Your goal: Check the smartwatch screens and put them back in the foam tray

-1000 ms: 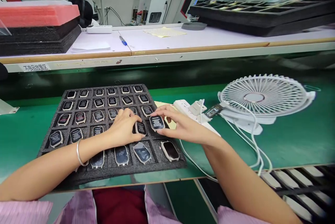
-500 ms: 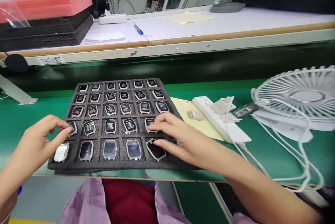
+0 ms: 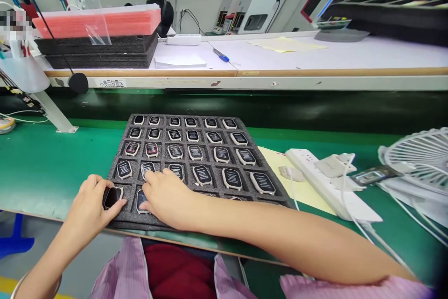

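Note:
A dark grey foam tray [image 3: 206,187] holds rows of smartwatch bodies without straps, many showing lines of text on their screens. At its front left corner, my left hand [image 3: 91,203] has thumb and fingers closed around the edges of a dark-screened smartwatch [image 3: 114,198]. My right hand [image 3: 173,201] reaches across the tray's front, thumb and fingers apart over the neighbouring smartwatch [image 3: 140,202]. Its fingertips also overlap the lower edge of a lit smartwatch [image 3: 148,168] one row behind. Whether they press on either cannot be made out. My right forearm hides much of the front row.
Right of the tray, a white power strip [image 3: 332,184] with chargers and cables lies beside yellow paper [image 3: 276,168] and a white fan [image 3: 420,163]. Behind, a raised shelf [image 3: 266,63] carries foam stacks [image 3: 98,52] and a blue pen [image 3: 221,55]. A pole stands at left.
The view has shifted left. My left hand has closed on the front-left smartwatch, whose face looked pale and now looks dark. My right hand has crossed leftward from the tray's right side.

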`<action>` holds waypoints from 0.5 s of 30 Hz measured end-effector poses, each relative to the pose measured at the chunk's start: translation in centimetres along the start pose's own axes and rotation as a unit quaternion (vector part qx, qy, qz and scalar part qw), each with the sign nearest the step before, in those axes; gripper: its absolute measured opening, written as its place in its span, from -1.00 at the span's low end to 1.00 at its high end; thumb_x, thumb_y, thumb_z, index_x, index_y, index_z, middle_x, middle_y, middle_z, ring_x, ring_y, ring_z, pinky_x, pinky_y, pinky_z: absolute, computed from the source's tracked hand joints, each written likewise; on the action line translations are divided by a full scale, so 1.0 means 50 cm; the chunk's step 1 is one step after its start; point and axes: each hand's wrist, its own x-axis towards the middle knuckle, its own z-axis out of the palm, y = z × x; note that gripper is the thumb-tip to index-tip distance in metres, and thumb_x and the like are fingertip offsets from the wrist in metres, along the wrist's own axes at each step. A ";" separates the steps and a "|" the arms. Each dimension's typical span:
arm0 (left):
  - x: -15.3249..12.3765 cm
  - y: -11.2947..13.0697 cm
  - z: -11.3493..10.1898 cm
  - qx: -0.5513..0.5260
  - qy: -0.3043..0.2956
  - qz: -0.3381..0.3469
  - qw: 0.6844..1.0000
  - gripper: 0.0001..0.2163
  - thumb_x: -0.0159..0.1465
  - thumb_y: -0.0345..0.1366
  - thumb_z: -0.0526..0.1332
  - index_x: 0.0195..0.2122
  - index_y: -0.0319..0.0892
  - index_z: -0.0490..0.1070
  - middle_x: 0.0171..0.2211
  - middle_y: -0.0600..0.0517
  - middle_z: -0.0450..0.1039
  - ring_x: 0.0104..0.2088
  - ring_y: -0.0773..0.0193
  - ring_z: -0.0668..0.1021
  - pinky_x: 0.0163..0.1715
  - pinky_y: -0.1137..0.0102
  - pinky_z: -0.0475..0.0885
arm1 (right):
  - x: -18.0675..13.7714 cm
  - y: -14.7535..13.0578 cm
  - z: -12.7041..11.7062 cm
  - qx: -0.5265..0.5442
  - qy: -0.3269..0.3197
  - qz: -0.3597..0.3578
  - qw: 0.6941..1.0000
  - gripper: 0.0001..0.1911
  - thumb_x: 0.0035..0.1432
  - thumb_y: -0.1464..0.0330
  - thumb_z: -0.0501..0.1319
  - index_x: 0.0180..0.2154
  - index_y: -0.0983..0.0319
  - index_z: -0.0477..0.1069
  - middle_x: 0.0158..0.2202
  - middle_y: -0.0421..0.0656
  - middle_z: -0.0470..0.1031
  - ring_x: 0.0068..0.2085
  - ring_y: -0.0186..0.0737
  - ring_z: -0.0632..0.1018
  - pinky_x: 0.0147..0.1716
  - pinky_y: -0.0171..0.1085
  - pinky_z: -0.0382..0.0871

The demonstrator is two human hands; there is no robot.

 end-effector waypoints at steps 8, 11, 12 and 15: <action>0.000 0.014 -0.001 -0.090 -0.055 0.029 0.994 -0.78 0.27 -0.12 0.21 -0.15 -0.11 0.43 -0.22 -0.04 0.46 -0.19 0.04 0.46 -0.18 0.19 0.40 | -0.054 0.013 -0.032 0.120 0.000 -0.022 0.993 -0.95 0.23 0.46 0.27 -0.25 0.26 0.41 -0.25 -0.16 0.55 -0.24 -0.16 0.51 -0.14 -0.14 0.28; 0.003 0.017 -0.006 -0.147 -0.069 0.020 0.987 -0.77 0.26 -0.17 0.22 -0.08 -0.07 0.45 -0.21 0.00 0.51 -0.19 0.09 0.46 -0.18 0.24 0.40 | -0.118 0.048 -0.071 0.196 0.054 -0.020 0.979 -0.92 0.32 0.32 0.22 -0.21 0.18 0.47 -0.23 -0.15 0.56 -0.16 -0.13 0.53 -0.10 -0.15 0.30; 0.001 0.014 -0.006 -0.174 -0.056 0.004 0.983 -0.73 0.24 -0.17 0.24 -0.04 -0.07 0.45 -0.22 0.00 0.51 -0.20 0.11 0.47 -0.18 0.26 0.40 | -0.149 0.070 -0.082 0.220 0.077 -0.009 0.972 -0.86 0.34 0.27 0.18 -0.20 0.14 0.49 -0.20 -0.14 0.56 -0.15 -0.13 0.54 -0.11 -0.16 0.34; -0.014 -0.006 0.009 -0.281 0.036 -0.109 0.953 -0.62 0.18 -0.13 0.28 0.01 -0.12 0.45 -0.19 -0.03 0.50 -0.21 0.16 0.49 -0.15 0.28 0.42 | -0.275 0.158 -0.086 0.221 0.174 0.125 0.951 -0.76 0.32 0.07 0.16 -0.20 -0.01 0.55 -0.16 -0.10 0.56 -0.13 -0.04 0.56 -0.18 -0.15 0.44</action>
